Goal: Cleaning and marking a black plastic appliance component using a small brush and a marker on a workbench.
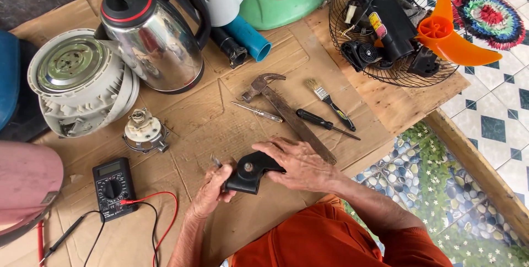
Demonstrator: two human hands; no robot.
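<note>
The left hand (212, 190) pinches a small metal piece (216, 162) and steadies a black plastic housing (252, 172); the right hand (300, 162), fingers curled, grips its other end. At nine o'clock lies a multimeter (112, 188). At twelve: hammer (286, 110), screwdriver (325, 123), paintbrush (329, 103). At eleven, farther, stands a steel kettle (157, 35).

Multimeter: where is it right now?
Head view, lower left: the multimeter lies on the cardboard, left of the left hand, below the small round motor part.

Left hand (212, 190) curled shut, right hand (300, 162) cupped, meeting.
</note>
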